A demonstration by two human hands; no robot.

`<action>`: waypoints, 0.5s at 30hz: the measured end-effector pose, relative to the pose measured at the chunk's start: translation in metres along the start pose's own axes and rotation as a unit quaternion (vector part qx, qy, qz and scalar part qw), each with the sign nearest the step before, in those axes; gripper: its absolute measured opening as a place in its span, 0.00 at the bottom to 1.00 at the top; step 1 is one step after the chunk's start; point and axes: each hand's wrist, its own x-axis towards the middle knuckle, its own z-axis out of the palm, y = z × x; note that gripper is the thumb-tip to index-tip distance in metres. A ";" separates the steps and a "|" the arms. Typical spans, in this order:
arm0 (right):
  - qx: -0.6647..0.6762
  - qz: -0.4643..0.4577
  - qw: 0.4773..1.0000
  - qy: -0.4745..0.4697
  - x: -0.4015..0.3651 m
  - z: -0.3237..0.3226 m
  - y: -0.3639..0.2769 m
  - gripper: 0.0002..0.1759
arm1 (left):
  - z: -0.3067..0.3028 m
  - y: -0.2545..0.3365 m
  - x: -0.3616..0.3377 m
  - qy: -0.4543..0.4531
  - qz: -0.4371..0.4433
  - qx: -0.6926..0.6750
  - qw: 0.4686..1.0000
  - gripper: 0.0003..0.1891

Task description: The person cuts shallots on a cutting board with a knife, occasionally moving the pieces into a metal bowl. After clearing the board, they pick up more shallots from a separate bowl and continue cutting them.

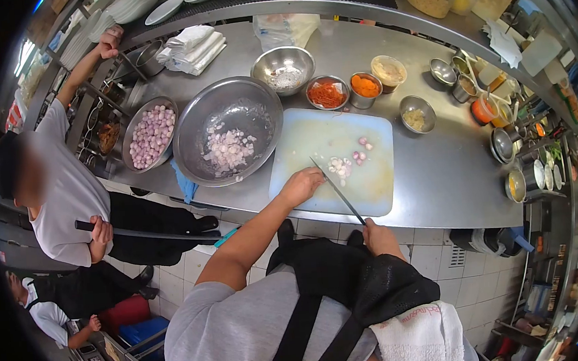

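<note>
My right hand point(381, 238) is closed round the handle of a long kitchen knife point(341, 195), whose blade slants across the white cutting board point(377, 194) with its tip away from me. On the board, left of the blade, my left hand point(303, 186) has its fingers curled together; whatever they hold is hidden. Sliced shallot point(339, 168) lies just right of the blade. A few peeled shallot pieces point(361, 154) sit farther back. To the left, a large metal bowl point(189, 144) contains sliced shallots point(230, 148). Whole peeled shallots point(153, 136) fill another bowl beside it.
Behind the board stand an empty-looking metal bowl point(283, 63), shredded orange food point(327, 93) and an orange-filled cup point(365, 88). A small bowl point(418, 114) is to the right. An overhead shelf point(224, 14) spans the back. A person point(67, 176) holding a dark pole stands left.
</note>
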 end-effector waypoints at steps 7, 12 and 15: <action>0.003 -0.018 1.000 -0.009 0.005 0.008 0.005 0.14 | 0.003 -0.003 -0.001 0.010 -0.007 -0.005 1.000 0.05; 0.010 -0.023 1.000 -0.006 0.007 0.016 0.008 0.14 | 0.004 -0.003 -0.002 0.007 -0.006 -0.001 1.000 0.05; 0.013 -0.022 1.000 -0.015 0.005 0.000 0.003 0.14 | 0.003 -0.002 -0.003 0.015 0.005 0.007 1.000 0.05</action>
